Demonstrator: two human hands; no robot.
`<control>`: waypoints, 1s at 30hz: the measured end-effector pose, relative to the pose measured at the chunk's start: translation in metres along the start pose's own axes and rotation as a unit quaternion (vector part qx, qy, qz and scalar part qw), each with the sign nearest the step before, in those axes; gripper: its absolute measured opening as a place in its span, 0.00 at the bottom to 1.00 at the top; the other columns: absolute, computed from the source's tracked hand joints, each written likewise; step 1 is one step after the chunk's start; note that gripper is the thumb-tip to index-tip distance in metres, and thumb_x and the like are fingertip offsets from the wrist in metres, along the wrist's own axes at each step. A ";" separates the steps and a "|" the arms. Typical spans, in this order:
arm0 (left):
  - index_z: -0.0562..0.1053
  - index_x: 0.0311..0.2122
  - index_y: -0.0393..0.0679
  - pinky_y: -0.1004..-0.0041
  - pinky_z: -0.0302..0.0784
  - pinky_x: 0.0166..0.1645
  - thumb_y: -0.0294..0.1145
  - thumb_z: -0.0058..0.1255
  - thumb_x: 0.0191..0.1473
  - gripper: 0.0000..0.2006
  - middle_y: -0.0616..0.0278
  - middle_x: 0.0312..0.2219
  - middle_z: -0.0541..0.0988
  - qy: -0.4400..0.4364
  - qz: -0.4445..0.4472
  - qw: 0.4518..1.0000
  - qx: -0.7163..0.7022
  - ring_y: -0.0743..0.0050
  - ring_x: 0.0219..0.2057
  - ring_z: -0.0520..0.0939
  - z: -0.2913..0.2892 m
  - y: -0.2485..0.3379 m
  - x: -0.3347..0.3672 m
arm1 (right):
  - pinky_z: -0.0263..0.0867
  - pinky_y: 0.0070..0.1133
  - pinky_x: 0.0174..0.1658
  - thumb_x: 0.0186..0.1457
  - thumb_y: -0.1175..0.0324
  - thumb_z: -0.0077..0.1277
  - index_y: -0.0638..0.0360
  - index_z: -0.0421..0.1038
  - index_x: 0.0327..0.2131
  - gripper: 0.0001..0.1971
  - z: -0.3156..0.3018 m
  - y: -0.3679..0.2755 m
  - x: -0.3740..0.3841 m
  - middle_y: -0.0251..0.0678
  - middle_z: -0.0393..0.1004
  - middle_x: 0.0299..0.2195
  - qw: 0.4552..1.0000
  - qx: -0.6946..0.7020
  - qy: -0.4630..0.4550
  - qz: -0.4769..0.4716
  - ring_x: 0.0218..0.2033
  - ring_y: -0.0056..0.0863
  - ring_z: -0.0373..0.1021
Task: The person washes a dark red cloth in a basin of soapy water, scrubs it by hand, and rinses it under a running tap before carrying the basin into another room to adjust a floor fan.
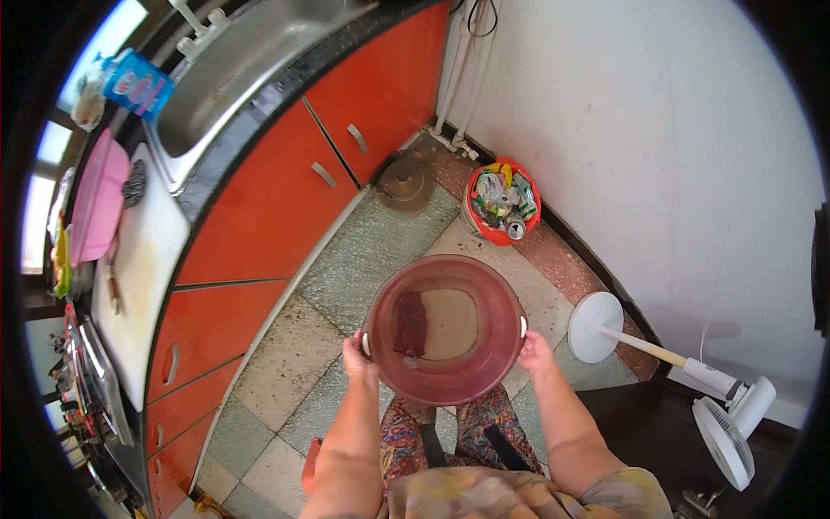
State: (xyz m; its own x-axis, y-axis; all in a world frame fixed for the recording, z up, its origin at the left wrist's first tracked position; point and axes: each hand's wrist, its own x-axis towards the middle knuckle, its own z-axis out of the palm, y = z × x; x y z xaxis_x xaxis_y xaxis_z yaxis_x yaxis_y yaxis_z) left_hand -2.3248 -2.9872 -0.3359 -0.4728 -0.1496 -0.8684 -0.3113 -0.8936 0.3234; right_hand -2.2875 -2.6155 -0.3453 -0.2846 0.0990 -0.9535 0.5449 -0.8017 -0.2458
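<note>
Between my hands is a large reddish, translucent plastic basin (497,363), held in front of my legs above the tiled floor. My left hand (360,356) closes on its rim by one white handle, and my right hand (536,349) grips the opposite handle. Inside, a folded dark red cloth (410,323) lies on the left part of the bottom. A paler patch beside the cloth looks like shallow water or the floor showing through; I cannot tell which. The fingertips under the rim are hidden.
Ahead stand a lidded pot (405,184) and a red-lined trash bin (474,221) full of wrappers and a can. A white standing fan (726,441) is at the right by the wall. Orange cabinets (251,190) with a steel sink (233,82) and a white cutting board (143,285) line the left.
</note>
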 end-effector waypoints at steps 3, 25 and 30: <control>0.68 0.37 0.40 0.64 0.65 0.45 0.35 0.30 0.41 0.19 0.59 0.34 0.73 0.017 0.001 1.000 0.014 0.62 0.37 0.71 -0.003 -0.008 0.040 | 0.64 0.20 0.36 0.48 0.68 0.40 0.60 0.67 0.30 0.08 0.005 0.001 0.042 0.35 0.72 0.26 0.998 0.011 -0.054 0.044 0.29 0.25 0.68; 0.67 0.36 0.38 0.66 0.62 0.45 0.35 0.29 0.42 0.19 0.60 0.32 0.71 0.129 0.006 0.989 -0.079 0.66 0.36 0.69 -0.112 -0.130 0.323 | 0.53 0.12 0.22 0.48 0.70 0.42 0.51 0.65 0.28 0.03 0.022 0.024 0.368 0.21 0.65 0.18 0.994 -0.107 0.028 -0.011 0.17 0.14 0.58; 0.67 0.39 0.38 0.66 0.62 0.46 0.34 0.30 0.42 0.19 0.62 0.34 0.71 0.105 0.000 0.990 -0.098 0.66 0.37 0.69 -0.126 -0.137 0.334 | 0.55 0.12 0.26 0.48 0.70 0.41 0.52 0.65 0.28 0.03 0.021 0.026 0.375 0.24 0.69 0.22 0.992 -0.124 0.030 0.004 0.22 0.16 0.63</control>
State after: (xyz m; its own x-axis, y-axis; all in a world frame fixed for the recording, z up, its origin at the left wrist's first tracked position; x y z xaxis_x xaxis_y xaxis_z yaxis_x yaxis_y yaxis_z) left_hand -2.3363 -2.9684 -0.7177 -0.2836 -0.2156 -0.9344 -0.1366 -0.9554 0.2619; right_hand -2.3966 -2.6121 -0.7061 -0.2368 0.1334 -0.9624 0.7257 -0.6343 -0.2665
